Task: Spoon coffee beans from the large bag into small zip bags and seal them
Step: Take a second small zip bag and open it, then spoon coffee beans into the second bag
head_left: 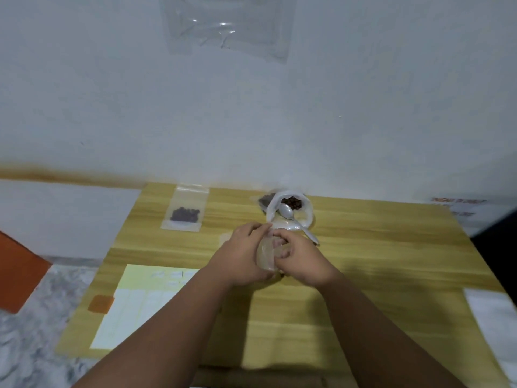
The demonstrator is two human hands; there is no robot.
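Left hand (237, 256) and right hand (303, 261) both pinch a zip bag (265, 254); just beyond, spoon (287, 211) rests in bean bag (307, 217).

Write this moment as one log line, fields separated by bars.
left hand, right hand: pinch small zip bag | spoon: rests in large bag | filled bag: lies on table, apart

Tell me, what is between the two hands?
In the head view, a small clear zip bag sits between the left hand and the right hand; both hold it.
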